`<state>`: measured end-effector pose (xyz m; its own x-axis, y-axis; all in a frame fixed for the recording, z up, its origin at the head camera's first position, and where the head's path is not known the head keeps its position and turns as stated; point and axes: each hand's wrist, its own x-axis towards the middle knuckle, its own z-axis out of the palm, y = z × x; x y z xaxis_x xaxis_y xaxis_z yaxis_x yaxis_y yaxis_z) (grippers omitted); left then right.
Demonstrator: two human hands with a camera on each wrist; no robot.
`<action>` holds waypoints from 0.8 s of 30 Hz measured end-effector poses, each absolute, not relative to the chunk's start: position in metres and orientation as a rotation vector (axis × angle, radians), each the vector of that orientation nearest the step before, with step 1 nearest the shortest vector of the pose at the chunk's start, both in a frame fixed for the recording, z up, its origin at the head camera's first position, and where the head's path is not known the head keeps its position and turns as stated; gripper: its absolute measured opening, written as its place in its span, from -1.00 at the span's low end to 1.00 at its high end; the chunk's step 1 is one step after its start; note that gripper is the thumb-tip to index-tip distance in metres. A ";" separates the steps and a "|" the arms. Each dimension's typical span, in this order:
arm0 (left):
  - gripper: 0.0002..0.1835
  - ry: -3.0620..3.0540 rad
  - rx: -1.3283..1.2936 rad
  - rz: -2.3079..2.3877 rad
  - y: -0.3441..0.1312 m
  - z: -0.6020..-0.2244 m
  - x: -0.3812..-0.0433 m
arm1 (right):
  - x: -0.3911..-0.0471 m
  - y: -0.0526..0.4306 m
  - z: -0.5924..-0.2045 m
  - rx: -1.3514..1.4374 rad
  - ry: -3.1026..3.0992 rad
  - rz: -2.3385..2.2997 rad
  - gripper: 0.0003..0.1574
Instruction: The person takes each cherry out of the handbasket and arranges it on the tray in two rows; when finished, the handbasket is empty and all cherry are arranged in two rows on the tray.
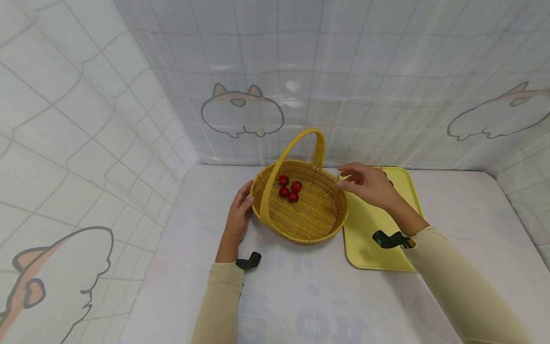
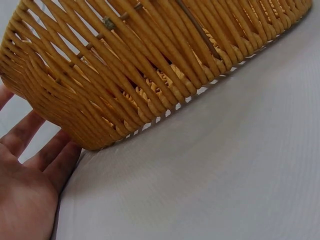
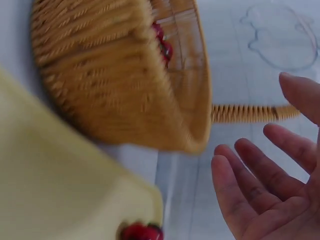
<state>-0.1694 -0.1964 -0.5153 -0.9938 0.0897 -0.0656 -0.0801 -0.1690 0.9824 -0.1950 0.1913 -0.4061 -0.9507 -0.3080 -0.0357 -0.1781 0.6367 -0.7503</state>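
My left hand [image 1: 239,210] rests against the left side of a round yellow wicker basket [image 1: 320,224]. Its fingers lie extended along the outer wall, as the left wrist view shows. Several shiny small round red fruits [image 1: 293,196] are grouped inside the basket, left of its middle. Over the gap between the basket's right rim and a yellow tray [image 1: 365,248] hovers my right hand [image 1: 365,184], fingers loosely bent and holding nothing. Beneath this hand, a red fruit [image 3: 141,231] sits near the tray's edge; other small fruits at the tray's far end are partly hidden.
A tall arched handle [image 1: 275,167] rises over the basket. Right behind the basket and tray stands a tile-patterned back wall [image 1: 343,95] with cartoon animals, and similar walls close off both sides. A white cloth [image 1: 275,296] covers the table.
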 end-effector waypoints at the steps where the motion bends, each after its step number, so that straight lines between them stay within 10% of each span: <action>1: -0.46 1.945 0.011 2.325 -0.196 -0.515 -0.169 | -0.196 0.186 -0.404 -0.432 2.674 -1.208 -0.32; 24: -0.44 1.927 0.035 2.341 -0.198 -0.520 -0.170 | -0.238 0.095 -0.410 -0.546 2.591 -0.863 -0.29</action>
